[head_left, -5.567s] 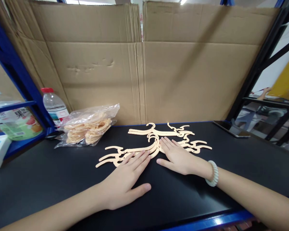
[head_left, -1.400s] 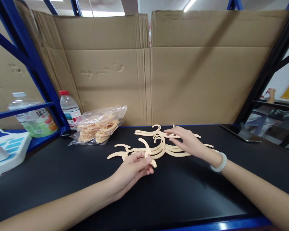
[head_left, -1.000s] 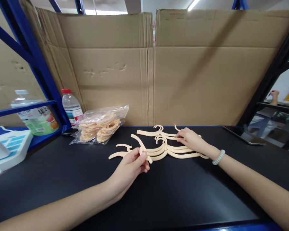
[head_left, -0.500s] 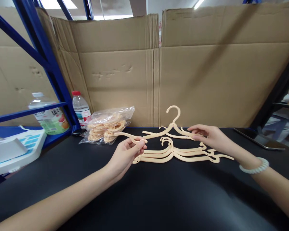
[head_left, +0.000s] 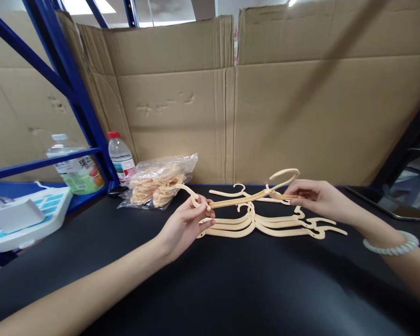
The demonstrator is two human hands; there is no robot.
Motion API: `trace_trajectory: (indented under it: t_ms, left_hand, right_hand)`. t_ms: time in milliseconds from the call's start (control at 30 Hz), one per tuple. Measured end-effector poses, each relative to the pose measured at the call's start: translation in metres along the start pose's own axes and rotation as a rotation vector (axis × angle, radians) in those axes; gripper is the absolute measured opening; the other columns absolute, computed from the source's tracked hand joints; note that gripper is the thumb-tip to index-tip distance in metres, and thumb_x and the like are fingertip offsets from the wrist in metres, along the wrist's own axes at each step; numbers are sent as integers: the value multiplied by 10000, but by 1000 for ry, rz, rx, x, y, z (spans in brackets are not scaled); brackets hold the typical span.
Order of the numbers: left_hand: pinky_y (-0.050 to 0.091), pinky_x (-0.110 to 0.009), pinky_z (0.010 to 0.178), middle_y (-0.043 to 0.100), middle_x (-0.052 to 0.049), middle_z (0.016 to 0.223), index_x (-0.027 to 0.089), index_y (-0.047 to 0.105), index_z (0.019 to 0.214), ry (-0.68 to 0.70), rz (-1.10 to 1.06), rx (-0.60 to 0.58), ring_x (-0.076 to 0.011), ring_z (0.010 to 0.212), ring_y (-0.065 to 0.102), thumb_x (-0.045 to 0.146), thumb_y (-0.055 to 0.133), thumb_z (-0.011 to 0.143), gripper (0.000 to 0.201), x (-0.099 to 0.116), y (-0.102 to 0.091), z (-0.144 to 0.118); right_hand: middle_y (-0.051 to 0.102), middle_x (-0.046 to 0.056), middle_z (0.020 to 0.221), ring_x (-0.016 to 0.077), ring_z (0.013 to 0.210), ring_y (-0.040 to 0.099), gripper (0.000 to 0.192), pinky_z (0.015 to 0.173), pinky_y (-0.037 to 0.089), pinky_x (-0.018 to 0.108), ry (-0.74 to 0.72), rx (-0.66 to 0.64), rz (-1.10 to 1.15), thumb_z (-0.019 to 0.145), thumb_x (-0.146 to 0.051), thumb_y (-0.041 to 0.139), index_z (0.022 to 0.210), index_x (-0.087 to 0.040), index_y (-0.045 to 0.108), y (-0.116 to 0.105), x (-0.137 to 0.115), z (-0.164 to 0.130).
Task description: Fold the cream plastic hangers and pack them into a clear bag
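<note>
My left hand point(head_left: 184, 226) pinches a cream curved hanger piece point(head_left: 188, 190) between thumb and fingers, its thin end pointing up and left. My right hand point(head_left: 317, 199) is closed on the right arm of a cream hanger point(head_left: 243, 201), which is tilted with its hook towards the upper right. The hanger's left end meets the curved piece at my left fingertips; whether they are joined I cannot tell. Beneath, several stacked hangers point(head_left: 278, 230) lie on the black table, with curved pieces at their right ends. Other loose cream hanger parts point(head_left: 224, 193) lie behind.
A clear plastic bag point(head_left: 161, 186) of cream parts lies at the back left, beside a red-capped bottle point(head_left: 121, 156). A larger bottle point(head_left: 79, 170) and a white-and-blue device point(head_left: 31, 217) stand left of the blue frame. A dark flat tablet-like thing point(head_left: 385, 204) lies right. Cardboard point(head_left: 182, 112) walls the back.
My right hand has taken hold of the upper hanger, lifted it and tilted it. Its left end has come to the curved piece in my left hand.
</note>
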State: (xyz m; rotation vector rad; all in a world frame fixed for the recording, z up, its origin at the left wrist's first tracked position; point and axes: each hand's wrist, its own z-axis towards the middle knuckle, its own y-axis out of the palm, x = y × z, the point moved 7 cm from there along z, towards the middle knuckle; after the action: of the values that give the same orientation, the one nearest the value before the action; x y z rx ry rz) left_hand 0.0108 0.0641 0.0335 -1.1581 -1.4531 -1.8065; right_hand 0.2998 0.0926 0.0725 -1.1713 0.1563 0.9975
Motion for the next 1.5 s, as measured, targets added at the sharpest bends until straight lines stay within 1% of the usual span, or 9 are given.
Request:
trace_trajectory:
  t_ms: [333, 467, 667, 933, 1100, 1167, 1367, 1433, 1500]
  left_hand:
    - [549, -285, 778, 608, -22, 834, 151, 562, 738, -23, -47, -16, -140, 738, 639, 86, 654, 762, 115, -2, 2, 0]
    - [565, -295, 772, 586, -8, 696, 140, 551, 695, -31, -9, 48, -153, 702, 664, 24, 608, 765, 147, -5, -1, -1]
    - [562, -250, 656, 595, -13, 634, 136, 504, 639, -64, 81, 184, -136, 611, 656, -37, 528, 771, 219, -10, -11, -4]
    - [513, -197, 565, 544, 32, 564, 150, 471, 634, -14, 90, 261, -90, 502, 582, -92, 496, 668, 245, -11, -24, 2]
    - [552, -220, 634, 590, 5, 616, 139, 502, 658, 51, 112, 374, -111, 583, 638, -65, 512, 749, 224, -9, -31, 2]
    - [566, -234, 660, 597, -2, 630, 133, 509, 652, 51, 107, 384, -116, 603, 648, -54, 515, 777, 225, -9, -30, 1]
    - [562, -235, 720, 646, -37, 714, 145, 483, 641, 49, 107, 267, -117, 687, 647, 52, 585, 829, 233, -8, -18, -3]
    - [557, -243, 720, 644, -38, 717, 151, 492, 662, 27, 132, 250, -119, 687, 638, 105, 587, 846, 212, -10, -15, -4]
    - [552, -263, 715, 633, -44, 721, 150, 503, 653, -13, 196, 187, -128, 679, 626, 204, 561, 879, 240, -15, -7, -7]
  right_hand:
    - [669, 74, 804, 195, 688, 598, 368, 625, 507, 335, -11, -1, 4, 782, -569, 623, 823, -208, 678, 1, -2, -1]
    - [673, 76, 834, 203, 727, 611, 350, 666, 511, 340, -33, 5, 1, 798, -549, 616, 825, -205, 675, 2, -4, -2]
    - [671, 65, 848, 191, 740, 610, 259, 658, 487, 317, -87, 21, -73, 846, -461, 588, 831, -216, 671, 7, -13, -2]
    - [664, 53, 816, 170, 708, 591, 163, 614, 459, 292, -178, 59, -169, 867, -321, 541, 852, -209, 659, 17, -26, -5]
    - [663, 49, 768, 166, 648, 582, 179, 565, 444, 284, -107, 57, -189, 843, -315, 536, 851, -189, 663, 19, -29, -6]
    - [672, 51, 778, 166, 645, 586, 185, 564, 447, 282, -56, 62, -177, 833, -318, 539, 851, -183, 664, 18, -27, -6]
    - [673, 58, 757, 193, 681, 612, 224, 562, 456, 285, 122, 72, -77, 795, -379, 566, 826, -180, 662, 15, -14, -4]
    - [643, 42, 689, 171, 608, 589, 236, 518, 440, 272, 182, 16, -27, 779, -391, 576, 825, -173, 652, 16, -12, -4]
    - [597, 13, 609, 147, 534, 562, 245, 481, 430, 256, 241, -74, 54, 764, -400, 591, 834, -169, 627, 17, -10, -6]
